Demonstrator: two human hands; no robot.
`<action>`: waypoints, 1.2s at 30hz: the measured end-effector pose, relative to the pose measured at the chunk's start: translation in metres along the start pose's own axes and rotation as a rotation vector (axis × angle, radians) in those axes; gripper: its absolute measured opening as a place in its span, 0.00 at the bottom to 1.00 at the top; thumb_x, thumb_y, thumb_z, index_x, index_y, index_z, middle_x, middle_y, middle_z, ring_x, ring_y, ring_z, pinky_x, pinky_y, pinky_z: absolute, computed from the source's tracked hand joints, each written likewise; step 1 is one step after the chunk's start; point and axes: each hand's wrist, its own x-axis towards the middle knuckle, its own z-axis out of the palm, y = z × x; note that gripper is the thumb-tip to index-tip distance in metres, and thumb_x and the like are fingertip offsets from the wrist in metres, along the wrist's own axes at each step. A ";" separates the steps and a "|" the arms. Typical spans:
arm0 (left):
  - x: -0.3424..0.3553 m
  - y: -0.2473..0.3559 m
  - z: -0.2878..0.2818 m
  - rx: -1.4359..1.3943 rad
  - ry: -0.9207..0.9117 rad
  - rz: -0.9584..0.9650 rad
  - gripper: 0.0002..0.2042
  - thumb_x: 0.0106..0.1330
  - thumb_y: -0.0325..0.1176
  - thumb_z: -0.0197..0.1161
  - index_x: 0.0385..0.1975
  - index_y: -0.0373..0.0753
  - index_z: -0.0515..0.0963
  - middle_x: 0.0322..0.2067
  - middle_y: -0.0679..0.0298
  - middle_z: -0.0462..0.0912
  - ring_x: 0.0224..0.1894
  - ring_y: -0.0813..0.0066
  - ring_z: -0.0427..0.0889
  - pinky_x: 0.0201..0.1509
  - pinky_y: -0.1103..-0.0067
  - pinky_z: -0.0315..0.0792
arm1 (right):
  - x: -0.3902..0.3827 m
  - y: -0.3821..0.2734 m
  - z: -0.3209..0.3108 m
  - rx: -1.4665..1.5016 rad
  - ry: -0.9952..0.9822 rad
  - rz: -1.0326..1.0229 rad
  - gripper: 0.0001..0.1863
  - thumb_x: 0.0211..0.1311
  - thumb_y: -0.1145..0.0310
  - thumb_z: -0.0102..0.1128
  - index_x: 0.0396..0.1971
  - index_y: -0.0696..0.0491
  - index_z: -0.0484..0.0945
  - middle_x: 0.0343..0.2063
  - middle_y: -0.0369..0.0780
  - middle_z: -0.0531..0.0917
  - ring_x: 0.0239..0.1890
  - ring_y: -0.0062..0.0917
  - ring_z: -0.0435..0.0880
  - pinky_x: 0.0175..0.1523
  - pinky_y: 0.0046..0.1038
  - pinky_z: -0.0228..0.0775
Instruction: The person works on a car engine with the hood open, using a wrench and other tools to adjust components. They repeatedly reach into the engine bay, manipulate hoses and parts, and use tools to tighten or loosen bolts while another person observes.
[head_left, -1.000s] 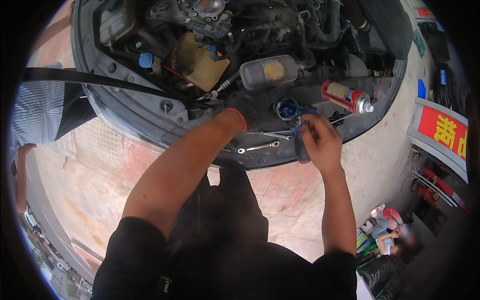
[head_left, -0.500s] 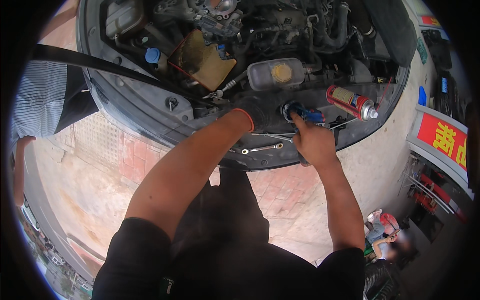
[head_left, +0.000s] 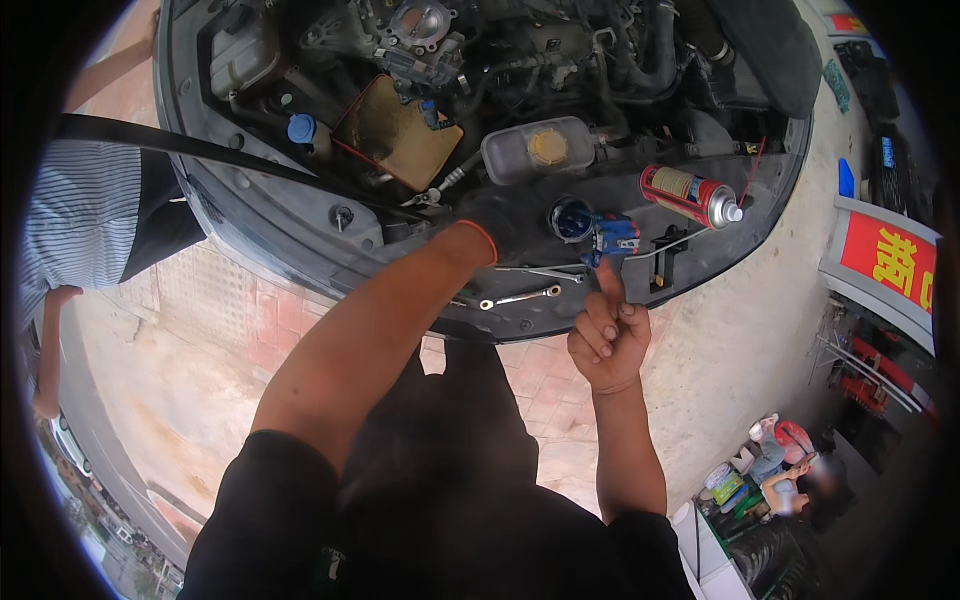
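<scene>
My left hand (head_left: pixel 500 222), in a dark glove with an orange cuff, is closed at the left side of a round tub (head_left: pixel 573 218) with shiny blue stuff inside. The glove blends into the black trim, so single fingers are hard to make out. Beside the tub is a blue piece with pale markings (head_left: pixel 615 237); its kind is unclear. My bare right hand (head_left: pixel 607 335) is turned palm up below it. The index finger stretches up to the blue piece, its tip hidden there, while the other fingers curl loosely with nothing in them.
On the car's front ledge lie a ratchet wrench (head_left: pixel 520 297) and a red spray can (head_left: pixel 690 197). Behind are a coolant tank (head_left: pixel 540 150), a dirty air filter (head_left: pixel 400 135) and the engine. A prop rod (head_left: pixel 240 150) slants across the left, near a person in a striped shirt (head_left: pixel 85 210).
My right hand has drawn back from over the tub toward me and rolled palm up. The tub and blue piece now show more fully. My left hand has stayed about where it was.
</scene>
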 end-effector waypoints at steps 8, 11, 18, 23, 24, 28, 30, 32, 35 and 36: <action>-0.061 0.012 -0.019 0.128 0.247 -0.106 0.29 0.58 0.38 0.67 0.61 0.43 0.70 0.54 0.52 0.76 0.49 0.52 0.81 0.53 0.62 0.75 | -0.013 0.052 0.004 0.081 -0.137 0.013 0.31 0.66 0.63 0.47 0.70 0.43 0.62 0.22 0.37 0.69 0.17 0.20 0.66 0.21 0.23 0.60; -0.131 -0.020 -0.023 0.173 0.368 0.017 0.21 0.58 0.33 0.65 0.54 0.43 0.76 0.48 0.54 0.80 0.45 0.53 0.83 0.48 0.63 0.77 | -0.003 0.077 0.002 0.057 -0.189 0.097 0.29 0.66 0.63 0.48 0.68 0.43 0.65 0.22 0.37 0.68 0.18 0.20 0.67 0.21 0.23 0.60; -0.223 -0.108 -0.098 0.061 0.455 -0.261 0.09 0.64 0.25 0.59 0.43 0.38 0.80 0.30 0.54 0.83 0.30 0.63 0.85 0.35 0.72 0.78 | 0.079 0.177 0.038 -0.306 -0.052 0.137 0.25 0.61 0.70 0.55 0.60 0.50 0.70 0.38 0.43 0.78 0.34 0.27 0.78 0.36 0.26 0.72; -0.208 -0.189 -0.170 0.321 0.419 -0.141 0.12 0.62 0.34 0.58 0.43 0.42 0.80 0.39 0.51 0.84 0.45 0.48 0.82 0.47 0.62 0.76 | 0.185 0.231 0.042 -0.921 0.135 -0.256 0.27 0.60 0.73 0.57 0.61 0.52 0.69 0.45 0.43 0.78 0.46 0.28 0.79 0.51 0.29 0.74; -0.198 -0.196 -0.180 0.321 0.445 -0.109 0.12 0.61 0.34 0.58 0.44 0.42 0.80 0.40 0.51 0.84 0.45 0.48 0.82 0.47 0.62 0.76 | 0.201 0.236 0.025 -1.126 0.201 -0.392 0.28 0.60 0.74 0.58 0.62 0.52 0.68 0.46 0.43 0.78 0.48 0.28 0.79 0.52 0.29 0.74; -0.180 -0.200 -0.222 0.340 0.344 -0.013 0.14 0.58 0.31 0.61 0.45 0.44 0.81 0.41 0.52 0.84 0.47 0.51 0.81 0.50 0.63 0.76 | 0.252 0.232 -0.017 -1.628 0.567 -0.537 0.30 0.57 0.74 0.60 0.62 0.52 0.69 0.47 0.44 0.79 0.49 0.30 0.80 0.54 0.30 0.74; -0.151 -0.210 -0.243 0.417 0.318 0.027 0.16 0.57 0.31 0.62 0.46 0.44 0.81 0.43 0.53 0.84 0.49 0.51 0.81 0.51 0.63 0.75 | 0.275 0.219 0.002 -1.418 0.609 -0.465 0.32 0.56 0.71 0.60 0.64 0.50 0.68 0.45 0.45 0.79 0.45 0.31 0.82 0.52 0.31 0.75; -0.115 -0.233 -0.260 0.493 0.372 0.014 0.16 0.58 0.34 0.62 0.47 0.44 0.81 0.45 0.52 0.83 0.49 0.51 0.81 0.52 0.62 0.75 | 0.289 0.204 -0.025 -1.851 0.585 -0.442 0.35 0.59 0.75 0.56 0.69 0.44 0.63 0.47 0.43 0.78 0.44 0.26 0.80 0.49 0.29 0.74; -0.060 -0.259 -0.291 0.396 0.531 0.121 0.14 0.61 0.32 0.56 0.45 0.39 0.81 0.44 0.51 0.84 0.47 0.52 0.84 0.51 0.63 0.78 | 0.325 0.200 -0.023 -2.107 0.516 -0.495 0.38 0.57 0.75 0.56 0.70 0.43 0.60 0.44 0.43 0.80 0.42 0.28 0.82 0.48 0.30 0.74; -0.040 -0.268 -0.287 0.407 0.519 0.141 0.14 0.61 0.31 0.55 0.45 0.39 0.81 0.44 0.50 0.84 0.47 0.52 0.84 0.51 0.63 0.78 | 0.334 0.195 -0.024 -2.174 0.514 -0.508 0.38 0.57 0.75 0.56 0.70 0.42 0.60 0.43 0.44 0.80 0.41 0.29 0.82 0.48 0.30 0.75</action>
